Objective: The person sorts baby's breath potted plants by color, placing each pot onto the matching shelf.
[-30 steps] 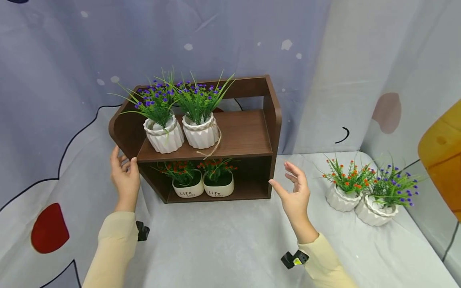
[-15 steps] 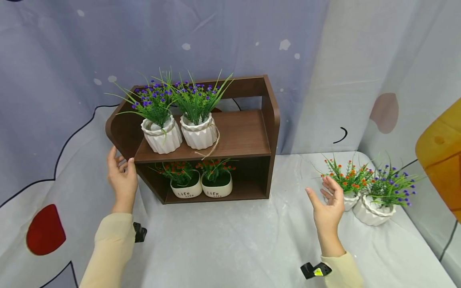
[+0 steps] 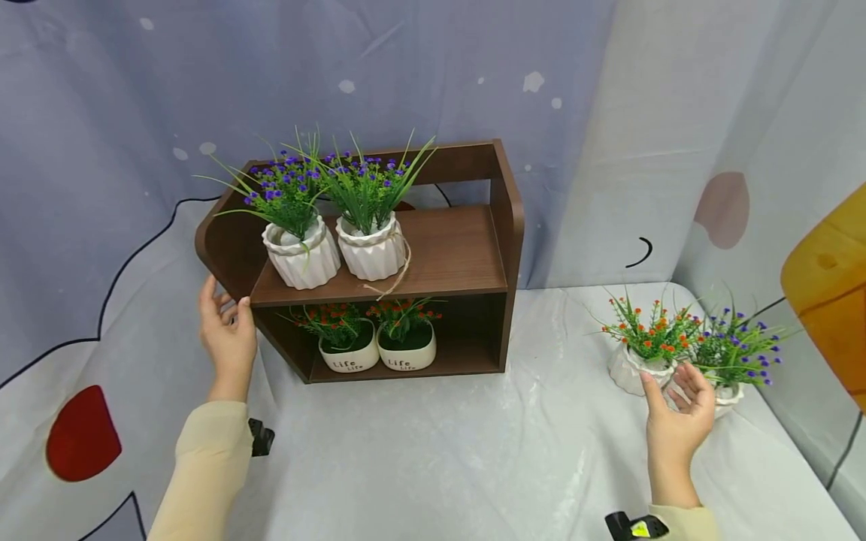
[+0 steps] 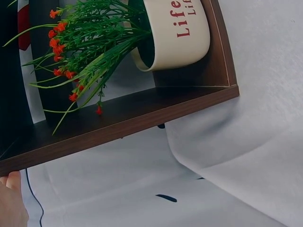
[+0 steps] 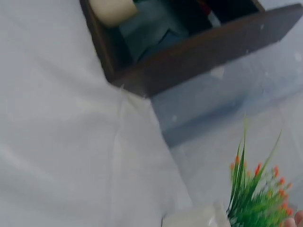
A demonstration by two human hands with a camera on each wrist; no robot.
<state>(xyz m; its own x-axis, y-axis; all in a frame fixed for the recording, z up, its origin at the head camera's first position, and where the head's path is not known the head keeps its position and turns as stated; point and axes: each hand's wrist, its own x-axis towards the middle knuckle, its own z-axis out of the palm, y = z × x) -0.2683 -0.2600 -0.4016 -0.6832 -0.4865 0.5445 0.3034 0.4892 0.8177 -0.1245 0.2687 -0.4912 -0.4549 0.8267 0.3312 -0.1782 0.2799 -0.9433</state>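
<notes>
My left hand [image 3: 228, 338] rests against the left side of a brown wooden two-tier shelf [image 3: 453, 248], fingers straight and loose. In the left wrist view, its fingertips touch the edge of the shelf [image 4: 85, 142]. Far to the right, my right hand [image 3: 679, 424] is beside two white fluted flowerpots, with its fingers spread and bent a little. The pot with orange flowers [image 3: 625, 372] is just beyond the thumb. The pot with purple flowers [image 3: 725, 400] is partly hidden behind the fingers. In the right wrist view, the orange flowers [image 5: 260, 198] show at the lower right.
On the upper shelf stand two white pots with purple flowers, a left pot [image 3: 304, 259] and a right pot [image 3: 372, 252] with twine. Below them sit two cream "Life" pots [image 3: 408, 355] with orange flowers. A white cloth [image 3: 433, 458] covers the table, and a patterned curtain [image 3: 433, 75] hangs behind.
My right hand has moved from beside the shelf's right side, rightward and down to the two flowerpots. My left hand has stayed at the shelf's left side.
</notes>
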